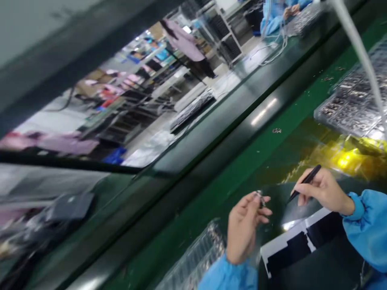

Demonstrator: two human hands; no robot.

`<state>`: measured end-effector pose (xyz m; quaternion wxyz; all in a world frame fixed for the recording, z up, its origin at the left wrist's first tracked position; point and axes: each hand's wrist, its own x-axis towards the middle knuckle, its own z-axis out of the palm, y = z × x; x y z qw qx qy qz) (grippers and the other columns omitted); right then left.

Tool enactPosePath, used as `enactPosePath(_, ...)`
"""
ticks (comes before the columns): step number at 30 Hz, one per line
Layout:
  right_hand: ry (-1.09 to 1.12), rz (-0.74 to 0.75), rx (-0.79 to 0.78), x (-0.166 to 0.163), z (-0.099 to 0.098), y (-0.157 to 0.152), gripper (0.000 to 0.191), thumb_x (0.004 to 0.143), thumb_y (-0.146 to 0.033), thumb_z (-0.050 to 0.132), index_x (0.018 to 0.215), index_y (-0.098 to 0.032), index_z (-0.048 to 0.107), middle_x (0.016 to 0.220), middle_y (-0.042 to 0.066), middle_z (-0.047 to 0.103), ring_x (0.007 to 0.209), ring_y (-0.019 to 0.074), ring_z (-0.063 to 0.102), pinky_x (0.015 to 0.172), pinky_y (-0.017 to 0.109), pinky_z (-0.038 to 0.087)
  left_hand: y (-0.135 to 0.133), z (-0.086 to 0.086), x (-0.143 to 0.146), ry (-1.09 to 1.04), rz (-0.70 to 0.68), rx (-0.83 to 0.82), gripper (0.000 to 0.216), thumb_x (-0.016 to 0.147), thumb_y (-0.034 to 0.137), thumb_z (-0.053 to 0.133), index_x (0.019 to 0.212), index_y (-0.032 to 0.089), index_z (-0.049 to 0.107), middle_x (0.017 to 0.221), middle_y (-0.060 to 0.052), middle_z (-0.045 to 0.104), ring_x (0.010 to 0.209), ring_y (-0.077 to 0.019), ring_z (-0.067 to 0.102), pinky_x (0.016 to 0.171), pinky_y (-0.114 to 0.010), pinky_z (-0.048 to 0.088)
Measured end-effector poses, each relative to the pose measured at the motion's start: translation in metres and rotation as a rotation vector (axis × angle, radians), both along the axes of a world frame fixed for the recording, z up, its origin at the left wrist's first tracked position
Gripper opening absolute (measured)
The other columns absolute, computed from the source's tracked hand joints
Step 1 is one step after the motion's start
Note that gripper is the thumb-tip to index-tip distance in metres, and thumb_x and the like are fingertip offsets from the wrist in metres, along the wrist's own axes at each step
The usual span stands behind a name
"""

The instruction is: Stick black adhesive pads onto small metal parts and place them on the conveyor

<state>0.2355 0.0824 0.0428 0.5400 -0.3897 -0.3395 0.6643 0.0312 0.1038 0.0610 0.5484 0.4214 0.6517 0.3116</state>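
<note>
Left hand (243,225) pinched a small metal part (260,198) at its fingertips above the green bench (211,193); right hand (322,189) gripped black tweezers (304,183) just beside it. Motion blur suggested movement; the part could have slipped and dropped.

left hand (243,227) raised, right hand (323,189) apparently pinching

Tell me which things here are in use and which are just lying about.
In use:
- small metal part, pinched in the left hand
- black tweezers, held in the right hand

Lying about:
- tray of parts at upper right
- clear tray near the left hand
- black and white sheet under the hands
- loose scrap on the green bench
</note>
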Motion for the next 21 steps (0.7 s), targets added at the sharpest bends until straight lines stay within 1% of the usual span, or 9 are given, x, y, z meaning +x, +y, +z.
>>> enactPosePath(1, -0.016, 0.021, 0.007, -0.003, -0.002, -0.002, 0.028, 0.069, -0.037, 0.07, 0.07, -0.01, 0.061, 0.048, 0.004, 0.064, 0.04, 0.0132, 0.06, 0.041, 0.022, 0.051, -0.021, -0.004, 0.0, -0.103, 0.036, -0.046, 0.038, 0.066, 0.038, 0.069, 0.091, 0.011, 0.058, 0.087, -0.011, 0.069, 0.054, -0.0111, 0.06, 0.043, -0.02, 0.047)
enactPosePath(3, -0.04, 0.074, 0.002, -0.013, -0.008, -0.005, 0.029, 0.069, -0.037, 0.071, 0.069, -0.01, 0.06, 0.048, 0.004, 0.064, 0.04, 0.0134, 0.06, 0.041, 0.022, 0.051, -0.053, -0.018, 0.002, -0.219, 0.09, -0.12, 0.04, 0.063, 0.033, 0.073, 0.092, 0.01, 0.058, 0.086, -0.011, 0.069, 0.055, -0.011, 0.061, 0.045, -0.019, 0.048)
enactPosePath(4, -0.05, 0.103, -0.009, -0.018, -0.011, -0.007, 0.03, 0.068, -0.037, 0.071, 0.069, -0.01, 0.06, 0.047, 0.004, 0.064, 0.039, 0.0134, 0.06, 0.041, 0.022, 0.052, -0.064, -0.026, 0.003, -0.259, 0.112, -0.138, 0.042, 0.062, 0.031, 0.075, 0.093, 0.01, 0.058, 0.086, -0.011, 0.069, 0.056, -0.0115, 0.061, 0.046, -0.02, 0.048)
enactPosePath(6, -0.073, 0.149, -0.039, -0.028, -0.019, -0.01, 0.031, 0.065, -0.038, 0.073, 0.069, -0.011, 0.058, 0.045, 0.002, 0.063, 0.039, 0.0131, 0.059, 0.04, 0.022, 0.051, -0.078, -0.041, 0.005, -0.312, 0.144, -0.146, 0.044, 0.061, 0.029, 0.075, 0.096, 0.009, 0.058, 0.086, -0.011, 0.069, 0.058, -0.013, 0.063, 0.047, -0.02, 0.05)
enactPosePath(8, -0.1, 0.173, -0.064, -0.034, -0.026, -0.012, 0.032, 0.063, -0.038, 0.074, 0.068, -0.011, 0.057, 0.044, 0.001, 0.062, 0.038, 0.0124, 0.059, 0.04, 0.021, 0.051, -0.084, -0.053, 0.007, -0.344, 0.154, -0.139, 0.044, 0.062, 0.029, 0.075, 0.097, 0.009, 0.059, 0.085, -0.011, 0.069, 0.06, -0.0138, 0.064, 0.048, -0.02, 0.05)
enactPosePath(11, -0.13, 0.185, -0.098, -0.039, -0.035, -0.012, 0.033, 0.061, -0.038, 0.075, 0.067, -0.012, 0.055, 0.043, 0.0, 0.061, 0.037, 0.0114, 0.058, 0.039, 0.02, 0.05, -0.086, -0.061, 0.009, -0.368, 0.146, -0.139, 0.044, 0.062, 0.03, 0.074, 0.097, 0.009, 0.06, 0.084, -0.011, 0.07, 0.058, -0.0133, 0.063, 0.049, -0.021, 0.05)
enactPosePath(16, -0.149, 0.197, -0.134, -0.041, -0.045, -0.011, 0.034, 0.059, -0.038, 0.076, 0.065, -0.012, 0.056, 0.042, 0.0, 0.061, 0.036, 0.0115, 0.058, 0.037, 0.019, 0.049, -0.086, -0.061, 0.012, -0.367, 0.147, -0.135, 0.044, 0.061, 0.031, 0.074, 0.097, 0.009, 0.06, 0.082, -0.011, 0.07, 0.056, -0.0129, 0.063, 0.049, -0.022, 0.051)
enactPosePath(21, -0.147, 0.195, -0.151, -0.043, -0.048, -0.01, 0.035, 0.059, -0.038, 0.076, 0.066, -0.012, 0.054, 0.044, 0.0, 0.062, 0.036, 0.0106, 0.057, 0.037, 0.018, 0.048, -0.087, -0.06, 0.013, -0.347, 0.144, -0.136, 0.044, 0.061, 0.035, 0.073, 0.095, 0.01, 0.062, 0.08, -0.01, 0.069, 0.056, -0.0145, 0.064, 0.048, -0.022, 0.051)
